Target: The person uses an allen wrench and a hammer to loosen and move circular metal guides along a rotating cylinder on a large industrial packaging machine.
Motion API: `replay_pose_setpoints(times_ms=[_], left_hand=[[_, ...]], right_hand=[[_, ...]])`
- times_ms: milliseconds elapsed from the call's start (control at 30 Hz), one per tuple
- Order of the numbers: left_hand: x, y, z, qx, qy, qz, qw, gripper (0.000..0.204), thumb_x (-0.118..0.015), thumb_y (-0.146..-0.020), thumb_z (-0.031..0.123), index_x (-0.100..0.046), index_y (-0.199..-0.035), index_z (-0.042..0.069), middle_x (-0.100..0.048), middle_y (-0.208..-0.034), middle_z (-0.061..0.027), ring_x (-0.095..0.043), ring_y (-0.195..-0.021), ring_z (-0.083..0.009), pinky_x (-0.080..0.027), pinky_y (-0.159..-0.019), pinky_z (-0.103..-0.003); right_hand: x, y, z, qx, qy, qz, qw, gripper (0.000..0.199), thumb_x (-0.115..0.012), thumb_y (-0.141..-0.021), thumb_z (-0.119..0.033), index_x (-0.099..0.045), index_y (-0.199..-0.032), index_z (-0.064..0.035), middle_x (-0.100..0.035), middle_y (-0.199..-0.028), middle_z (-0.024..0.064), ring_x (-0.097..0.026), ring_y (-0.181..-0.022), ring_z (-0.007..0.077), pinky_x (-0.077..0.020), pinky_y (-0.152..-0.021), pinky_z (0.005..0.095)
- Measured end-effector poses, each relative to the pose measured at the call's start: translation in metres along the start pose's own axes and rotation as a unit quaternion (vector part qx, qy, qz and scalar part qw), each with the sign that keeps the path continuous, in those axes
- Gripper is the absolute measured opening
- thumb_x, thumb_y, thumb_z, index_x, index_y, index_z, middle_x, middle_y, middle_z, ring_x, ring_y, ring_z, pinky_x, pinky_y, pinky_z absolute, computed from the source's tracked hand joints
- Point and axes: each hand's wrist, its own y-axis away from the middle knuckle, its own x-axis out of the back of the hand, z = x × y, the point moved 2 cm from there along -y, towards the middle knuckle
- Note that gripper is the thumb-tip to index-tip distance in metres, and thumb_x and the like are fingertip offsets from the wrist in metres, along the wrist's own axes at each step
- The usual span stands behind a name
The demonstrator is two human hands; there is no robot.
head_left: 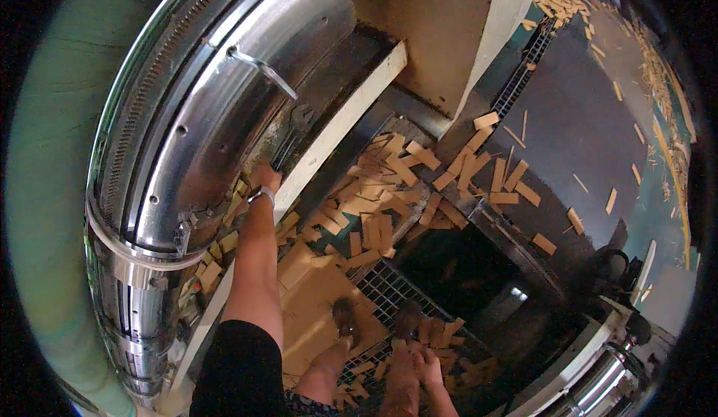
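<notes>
Nearest the lens, a black sleeve [235, 372] is coming up from the lower edge, and its bare forearm is stretching away toward the big machine on the left. At the far left, a pale green curved housing [45, 155] is filling the rim of the view. Beside it, a large polished metal drum [224, 95] with a toothed ring along its outer edge is curving down the frame, and a thin bent metal handle [258, 69] is sticking out of its shiny face. Wooden offcuts [213, 256] are lying wedged along the drum's lower edge.

The left hand [263, 178], with a light band at the wrist, is reaching up to the foot of the drum and is clenching around the lower end of a dark open-ended wrench [292, 136]; the wrench is pointing up and right, lying against the drum just beside a white beam [344, 114].

Further right, many flat tan wood pieces [389, 192] are lying scattered over a metal grating [389, 290] and a dark floor [576, 118]. Two feet [374, 320] are standing on the grating.

At the lower centre, the right hand [410, 372] is hanging low with its fingers loose, grasping nothing.
</notes>
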Motion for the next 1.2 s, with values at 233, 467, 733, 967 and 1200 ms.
replay_pose_setpoints(times_ms=[233,467,733,967,1200], left_hand=[[0.072,0.041,0.055,0.042,0.029,0.005,0.999,0.052,-0.064,-0.074,0.037,-0.050,-0.111,0.003,-0.059,-0.103,-0.0166,-0.058,-0.093,-0.0314,-0.050,-0.072,-0.042],[0.078,0.114,0.040,-0.004,0.194,0.012,0.981,0.046,-0.067,-0.073,0.035,-0.057,-0.097,-0.003,-0.062,-0.082,-0.0183,-0.060,-0.068,-0.0337,-0.047,-0.057,-0.046],[0.212,0.303,0.088,0.045,0.512,-0.087,0.854,0.033,-0.061,-0.080,0.030,-0.056,-0.086,-0.003,-0.060,-0.074,-0.0098,-0.054,-0.065,-0.0201,-0.042,-0.060,-0.038],[0.111,0.428,0.010,0.041,0.456,-0.297,0.838,0.038,-0.063,-0.079,0.035,-0.057,-0.083,-0.003,-0.063,-0.076,-0.0143,-0.059,-0.066,-0.0203,-0.045,-0.059,-0.036],[0.210,0.411,0.025,0.068,0.395,-0.302,0.865,0.038,-0.065,-0.077,0.032,-0.059,-0.090,-0.003,-0.062,-0.077,-0.0129,-0.058,-0.071,-0.0202,-0.045,-0.065,-0.032]], right_hand=[[0.005,0.009,-0.068,0.121,0.027,0.026,0.992,0.020,-0.050,-0.089,-0.020,-0.053,-0.093,-0.0009,-0.057,-0.080,0.0117,-0.054,-0.071,0.0178,-0.0439,-0.065,0.0319],[0.026,0.027,-0.423,0.433,0.025,-0.002,0.901,0.041,-0.054,-0.084,-0.003,-0.040,-0.122,-0.0039,-0.044,-0.102,0.0120,-0.050,-0.089,0.0239,-0.0430,-0.077,0.0291],[0.017,0.041,-0.618,0.634,-0.105,0.070,0.763,0.057,-0.064,-0.077,-0.008,-0.041,-0.129,-0.0134,-0.042,-0.099,0.0113,-0.043,-0.091,0.0242,-0.0380,-0.084,0.0292],[0.027,0.082,-0.651,0.686,-0.102,0.166,0.701,0.011,-0.058,-0.078,-0.002,-0.054,-0.088,-0.0033,-0.052,-0.088,0.0112,-0.050,-0.082,0.0284,-0.0434,-0.072,0.0327],[0.079,0.049,-0.697,0.499,-0.245,0.094,0.826,0.024,-0.043,-0.093,-0.021,-0.047,-0.077,-0.0047,-0.039,-0.057,-0.0007,-0.036,-0.053,0.0087,-0.0322,-0.048,0.0252]])
